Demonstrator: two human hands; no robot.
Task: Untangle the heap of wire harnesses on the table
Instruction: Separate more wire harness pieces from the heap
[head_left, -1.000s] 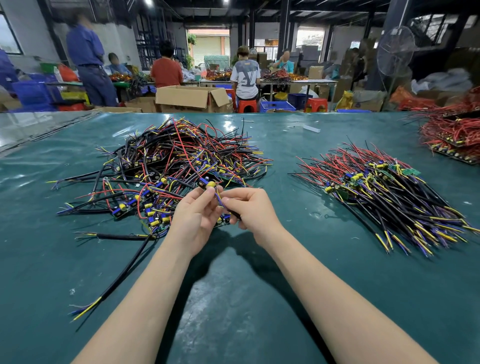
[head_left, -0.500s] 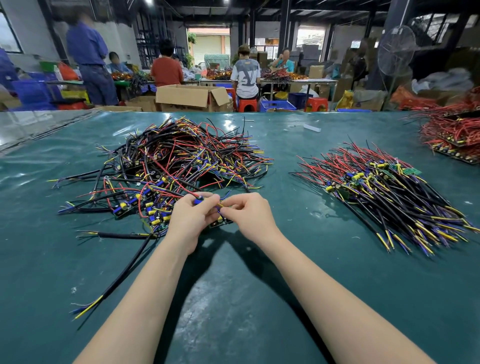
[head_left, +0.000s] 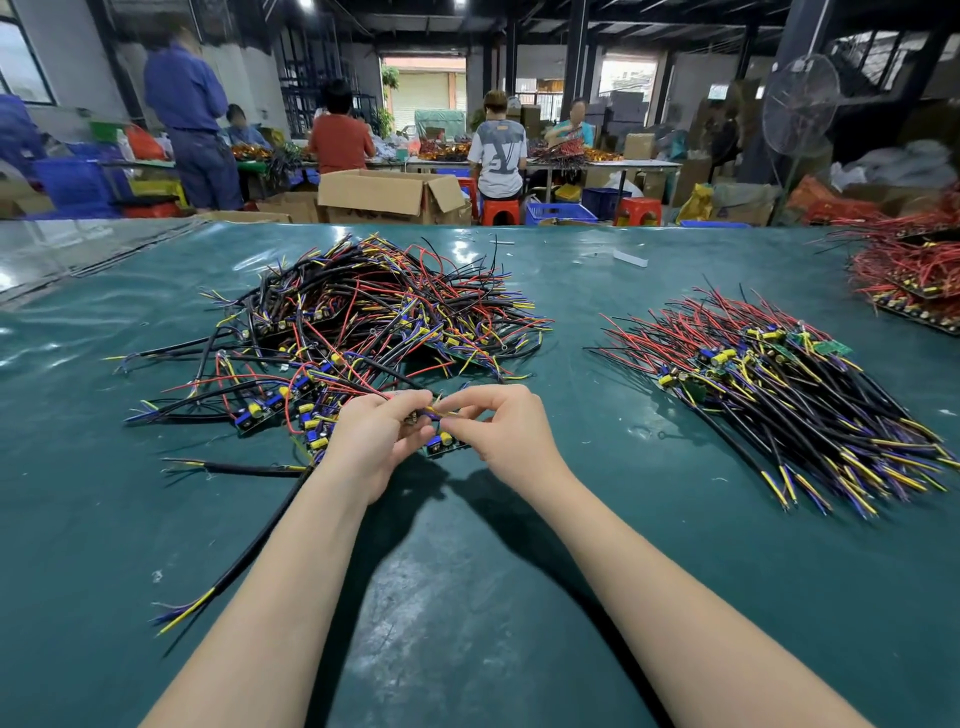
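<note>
Both hands meet at the near edge of the heap. My feed shows the left hand (head_left: 374, 441) with its fingers curled, thumb and forefinger pinching a purple and yellow wire (head_left: 439, 412), and the right hand (head_left: 504, 436) pinching the same wire from the other side, fingertips nearly touching the left's. A second ago the hands sat a little higher and a strand ran up from between them to a yellow part. Now they are lower, close to the table (head_left: 467, 597), and only a short piece of wire shows between the fingers.

The heap (head_left: 363, 322) of black, red, yellow and purple harnesses lies left of centre on the green table, as it did before. To its right, well apart, the straightened bundle (head_left: 779, 395) has not moved. Nor has the red pile (head_left: 914, 270) at the far right edge. A loose black cable (head_left: 244, 566) trails from the heap toward me, beside the left forearm.

Beyond the table stands an open cardboard box (head_left: 384, 195), and I cannot see inside it. Right of it is a blue crate (head_left: 558, 213), and I cannot make out its contents either.

Just under the fingertips lies a small circuit board (head_left: 444, 446) with a yellow and a blue part on it. Whether the pinched wire belongs to it I cannot tell.
</note>
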